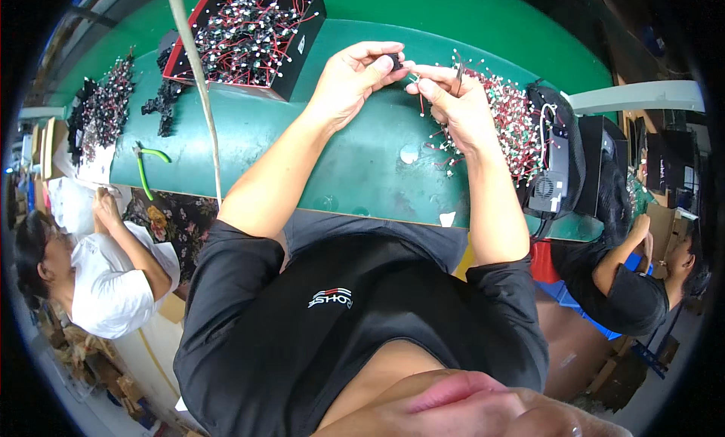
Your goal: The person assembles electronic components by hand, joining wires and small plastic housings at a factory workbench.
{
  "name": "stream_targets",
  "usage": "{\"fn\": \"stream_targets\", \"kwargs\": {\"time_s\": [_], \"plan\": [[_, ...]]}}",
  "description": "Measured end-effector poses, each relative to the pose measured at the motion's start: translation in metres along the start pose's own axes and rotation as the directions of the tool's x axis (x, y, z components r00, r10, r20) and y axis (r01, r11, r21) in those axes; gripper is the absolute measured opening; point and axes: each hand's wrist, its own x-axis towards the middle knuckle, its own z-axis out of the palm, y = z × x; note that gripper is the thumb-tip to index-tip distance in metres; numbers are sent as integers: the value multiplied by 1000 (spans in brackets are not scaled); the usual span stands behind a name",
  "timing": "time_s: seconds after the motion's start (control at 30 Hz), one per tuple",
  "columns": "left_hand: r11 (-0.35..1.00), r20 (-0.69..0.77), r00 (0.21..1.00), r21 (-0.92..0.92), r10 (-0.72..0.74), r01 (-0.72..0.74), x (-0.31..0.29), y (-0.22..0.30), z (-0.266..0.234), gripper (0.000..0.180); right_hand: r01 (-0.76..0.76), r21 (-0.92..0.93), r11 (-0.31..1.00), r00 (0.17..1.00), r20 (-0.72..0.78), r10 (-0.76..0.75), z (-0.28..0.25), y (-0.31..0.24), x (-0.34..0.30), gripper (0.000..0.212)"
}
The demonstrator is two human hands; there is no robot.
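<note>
Above the green workbench (362,158), my left hand (343,82) pinches a small black plastic part (394,60) between thumb and fingers. My right hand (462,116) is closed close beside it, its fingertips almost meeting the black part. A thin wire lead (421,103) with a pale end hangs from the right thumb and forefinger. Out of the top of that hand sticks a slim dark pointed tool (460,75), its exact kind unclear. Just right of this hand lies a heap of red and black wires with white connectors (510,109).
A black-and-red box (303,48) full of wired black parts stands at the back left. Green-handled pliers (143,173) lie left, past a hanging cable (202,90). At the right is a dark device with a fan grille (549,184). People sit left (117,278) and right (634,293).
</note>
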Motion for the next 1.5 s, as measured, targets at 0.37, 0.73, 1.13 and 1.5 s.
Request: {"fn": "stream_targets", "kwargs": {"time_s": [0.37, 0.73, 1.13, 1.5], "plan": [[985, 66, 998, 172, -8, -4, -4, -3, 4, 35, 204, 16, 979, 975, -90, -201, 5, 1, -3, 36], [968, 147, 988, 236, 48, -82, -10, -5, 15, 33, 156, 52, 986, 982, -119, -149, 16, -2, -6, 38], [801, 262, 955, 537, 138, -263, -10, -3, 10, 25, 79, 24, 997, 996, 31, -79, 10, -1, -6, 40], [772, 218, 940, 536, 264, -341, -9, -4, 16, 25, 271, -11, 963, 949, -167, -269, 20, 4, -1, 34]]}}
